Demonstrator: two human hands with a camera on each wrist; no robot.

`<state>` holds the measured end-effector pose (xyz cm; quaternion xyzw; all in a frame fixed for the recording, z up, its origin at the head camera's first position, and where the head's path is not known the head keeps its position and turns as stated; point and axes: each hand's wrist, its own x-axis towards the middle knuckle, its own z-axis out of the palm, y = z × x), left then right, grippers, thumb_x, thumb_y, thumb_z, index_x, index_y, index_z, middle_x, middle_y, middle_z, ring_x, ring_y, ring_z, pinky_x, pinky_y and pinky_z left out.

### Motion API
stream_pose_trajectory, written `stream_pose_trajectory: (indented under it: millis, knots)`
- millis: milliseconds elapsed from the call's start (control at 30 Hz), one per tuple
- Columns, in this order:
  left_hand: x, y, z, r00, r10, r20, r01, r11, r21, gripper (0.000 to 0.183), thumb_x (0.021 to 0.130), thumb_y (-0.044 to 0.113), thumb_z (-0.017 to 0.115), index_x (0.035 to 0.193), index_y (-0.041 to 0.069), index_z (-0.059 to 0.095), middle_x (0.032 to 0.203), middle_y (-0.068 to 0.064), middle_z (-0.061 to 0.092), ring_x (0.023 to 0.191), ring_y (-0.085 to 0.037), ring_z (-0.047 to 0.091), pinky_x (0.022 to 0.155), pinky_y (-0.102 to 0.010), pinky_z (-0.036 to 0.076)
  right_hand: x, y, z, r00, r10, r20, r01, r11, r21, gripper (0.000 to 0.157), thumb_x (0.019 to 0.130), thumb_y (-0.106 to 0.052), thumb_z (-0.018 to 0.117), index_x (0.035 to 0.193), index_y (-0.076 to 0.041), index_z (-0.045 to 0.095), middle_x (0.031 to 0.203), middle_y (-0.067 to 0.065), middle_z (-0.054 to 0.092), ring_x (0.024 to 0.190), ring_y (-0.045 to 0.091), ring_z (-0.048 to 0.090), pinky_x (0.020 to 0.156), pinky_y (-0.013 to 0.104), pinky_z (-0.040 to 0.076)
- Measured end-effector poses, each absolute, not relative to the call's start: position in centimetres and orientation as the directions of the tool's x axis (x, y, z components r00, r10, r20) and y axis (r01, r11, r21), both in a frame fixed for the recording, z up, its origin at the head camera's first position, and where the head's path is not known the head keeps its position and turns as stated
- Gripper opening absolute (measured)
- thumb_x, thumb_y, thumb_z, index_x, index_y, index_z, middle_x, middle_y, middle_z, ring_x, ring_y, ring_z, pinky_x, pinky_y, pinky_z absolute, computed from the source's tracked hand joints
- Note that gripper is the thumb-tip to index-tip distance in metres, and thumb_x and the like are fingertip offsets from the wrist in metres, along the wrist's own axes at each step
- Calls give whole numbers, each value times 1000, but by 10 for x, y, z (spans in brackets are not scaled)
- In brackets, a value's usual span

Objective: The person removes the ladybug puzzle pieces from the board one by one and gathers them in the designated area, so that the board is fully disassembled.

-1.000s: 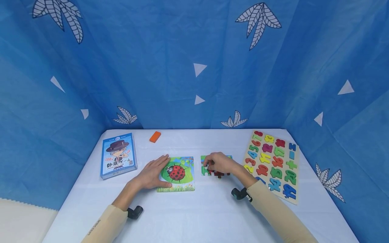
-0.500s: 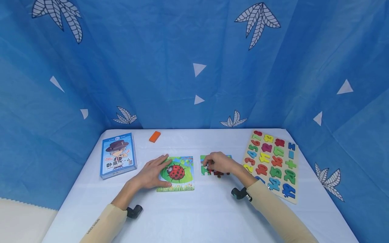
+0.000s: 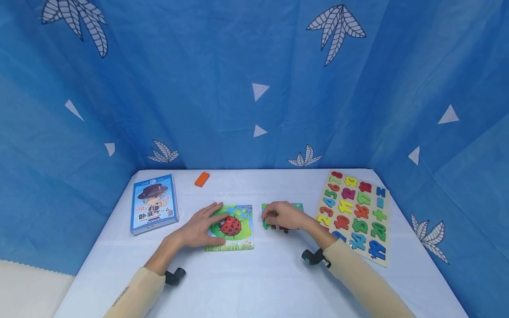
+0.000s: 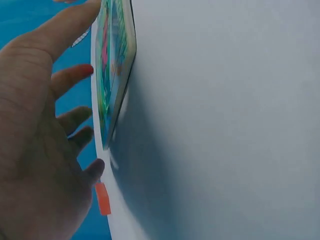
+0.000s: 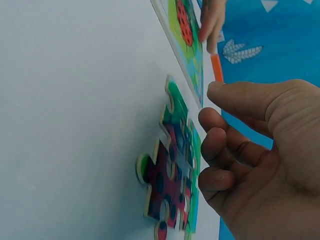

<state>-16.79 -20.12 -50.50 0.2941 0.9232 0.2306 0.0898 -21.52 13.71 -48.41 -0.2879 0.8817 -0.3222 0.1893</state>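
In the head view my left hand lies spread at the left side of a square ladybug picture puzzle, one finger reaching across to the ladybug's head. To its right, my right hand is over a partly joined jigsaw with green, blue and dark red pieces, hiding much of it. The right wrist view shows its fingers loosely bent beside the jigsaw pieces, thumb apart from them and nothing visible between. Knobs and notches line the jigsaw's near edge. The left wrist view shows the ladybug puzzle edge-on beside the fingers.
A blue game box stands at the left of the white table. An orange block lies near the back edge. At the right is a wooden number board. Blue curtain encloses the back and sides.
A finger of my left hand has swung right over the ladybug's head. My right hand has shifted slightly left over the jigsaw, and its fingers have moved.
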Motion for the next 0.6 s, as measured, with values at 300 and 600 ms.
stream_pose_trajectory:
  millis: [300, 600]
  knots:
    - [-168, -196, -502, -714, 699, -38, 556, 599, 576, 51, 90, 34, 77, 139, 32, 63, 165, -9, 28, 153, -36, 17, 117, -66, 20, -196, 114, -487, -677, -727, -112, -487, 557, -673, 10, 94, -15, 71, 103, -18, 74, 89, -11, 63, 78, 6, 56, 71, 24, 50]
    - [-168, -196, -502, -679, 731, -68, 569, 583, 580, 45, 92, 33, 74, 135, 36, 65, 165, -9, 27, 154, -38, 13, 119, -67, 10, -185, 96, -490, -662, -743, -101, -535, 562, -631, 26, 91, -18, 74, 117, -15, 75, 104, -5, 66, 84, 5, 55, 75, 20, 49]
